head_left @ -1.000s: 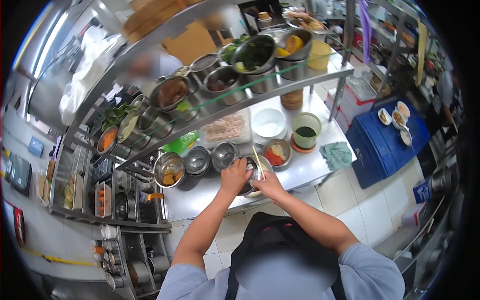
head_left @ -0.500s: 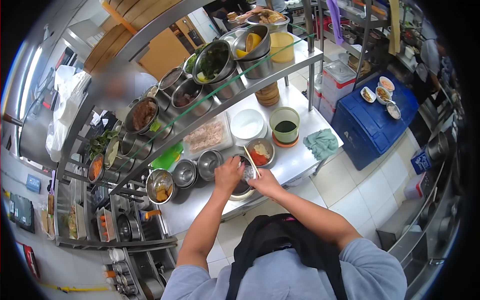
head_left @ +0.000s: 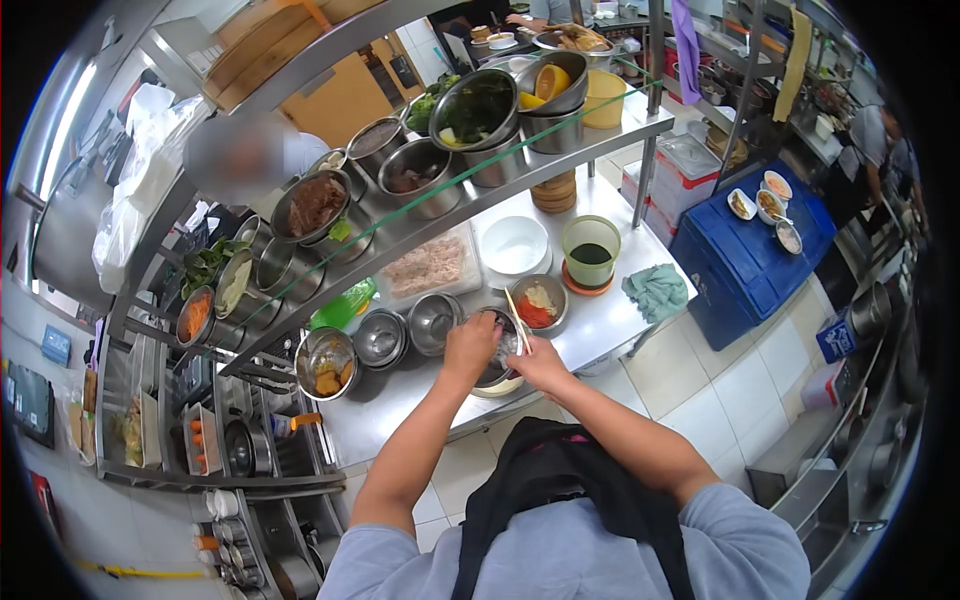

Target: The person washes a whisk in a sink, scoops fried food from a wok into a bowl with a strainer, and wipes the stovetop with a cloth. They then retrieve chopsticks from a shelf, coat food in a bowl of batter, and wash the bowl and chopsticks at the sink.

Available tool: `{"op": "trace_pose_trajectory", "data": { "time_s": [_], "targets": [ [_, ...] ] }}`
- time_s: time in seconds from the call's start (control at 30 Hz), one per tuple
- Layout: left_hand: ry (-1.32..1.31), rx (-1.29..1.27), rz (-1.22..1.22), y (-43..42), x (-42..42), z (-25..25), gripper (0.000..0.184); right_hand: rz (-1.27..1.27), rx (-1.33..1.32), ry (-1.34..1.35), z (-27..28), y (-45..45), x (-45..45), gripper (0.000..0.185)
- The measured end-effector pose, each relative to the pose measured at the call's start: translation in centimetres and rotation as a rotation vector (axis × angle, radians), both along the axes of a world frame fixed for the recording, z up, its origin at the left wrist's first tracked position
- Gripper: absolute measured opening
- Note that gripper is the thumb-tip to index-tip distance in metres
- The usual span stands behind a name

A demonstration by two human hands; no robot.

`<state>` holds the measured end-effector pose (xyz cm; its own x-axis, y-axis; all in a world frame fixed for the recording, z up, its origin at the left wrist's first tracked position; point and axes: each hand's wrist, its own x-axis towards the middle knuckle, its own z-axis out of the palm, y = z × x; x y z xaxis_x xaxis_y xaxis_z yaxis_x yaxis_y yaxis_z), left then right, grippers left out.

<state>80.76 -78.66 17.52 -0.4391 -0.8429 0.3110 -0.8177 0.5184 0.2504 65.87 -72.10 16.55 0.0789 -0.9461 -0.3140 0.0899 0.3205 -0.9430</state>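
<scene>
My right hand (head_left: 541,364) is closed around pale chopsticks (head_left: 517,318), which slant up and away over a dark bowl (head_left: 493,378) at the table's front edge. Opposite it, my left hand (head_left: 472,346) curls its fingers down over the left side of this bowl; its fingertips are partly hidden, and what they grip is unclear. Between the hands lies something whitish and translucent (head_left: 507,343) in the bowl. Just beyond, a metal bowl (head_left: 541,304) contains red and pale chopped food. Left of my left hand stand empty-looking metal bowls (head_left: 434,322).
A steel shelf (head_left: 420,210) with several food-filled metal bowls crosses above the table. Behind my hands are a tub of pinkish food (head_left: 432,262), white bowls (head_left: 514,246), and a green container of dark liquid (head_left: 591,250). A green cloth (head_left: 656,292) lies right. A person (head_left: 305,155) stands beyond the shelf.
The view has shifted slightly, so the table and shelf sit a little further right. Both hands stay at the same bowl, with the chopsticks still in my right hand.
</scene>
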Motion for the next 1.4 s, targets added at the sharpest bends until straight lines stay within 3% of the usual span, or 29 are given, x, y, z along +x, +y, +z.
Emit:
{"op": "trace_pose_trajectory", "data": {
  "time_s": [0.13, 0.23, 0.33, 0.5, 0.7, 0.83, 1.1, 1.23, 1.3, 1.33, 1.4],
  "targets": [
    [-0.036, 0.020, -0.013, 0.1, 0.7, 0.5, 0.018, 0.005, 0.001, 0.016, -0.9, -0.1, 0.7, 0.015],
    [0.019, 0.066, -0.172, -0.8, 2.0, 1.4, 0.018, -0.023, 0.017, -0.092, -2.1, -0.4, 0.6, 0.016],
    [0.348, 0.060, -0.296, -1.3, 2.3, 3.8, 0.020, -0.057, 0.046, -0.188, -2.3, -0.7, -0.1, 0.016],
    [0.343, 0.194, -0.302, -1.4, 2.1, 7.2, 0.022, -0.085, 0.177, -0.145, 0.2, -0.4, -2.1, 0.018],
    [0.392, 0.163, -0.388, -2.4, 2.1, 8.4, 0.023, -0.162, 0.136, -0.156, -2.4, 0.0, -4.4, 0.018],
    [0.277, 0.177, -0.376, -2.8, 2.7, 8.6, 0.023, -0.241, 0.086, -0.104, -3.7, 1.8, -8.1, 0.016],
    [0.261, 0.361, -0.478, -2.2, 3.8, 1.1, 0.020, -0.406, 0.261, -0.056, -3.5, 7.7, -16.4, 0.012],
    [0.217, 0.448, -0.464, -3.4, 4.3, -3.6, 0.023, -0.471, 0.304, -0.109, -4.0, 9.8, -17.8, 0.013],
    [0.145, 0.614, -0.357, -4.3, 4.4, -5.0, 0.024, -0.464, 0.318, -0.114, -4.0, 10.1, -17.7, 0.013],
    [0.145, 0.614, -0.358, -4.8, 4.6, -5.8, 0.024, -0.459, 0.332, -0.120, -4.1, 10.2, -17.7, 0.014],
    [-0.067, 0.350, -0.235, -6.0, 5.6, -6.8, 0.023, -0.462, 0.335, -0.132, -4.0, 10.4, -17.5, 0.015]
  ]
}}
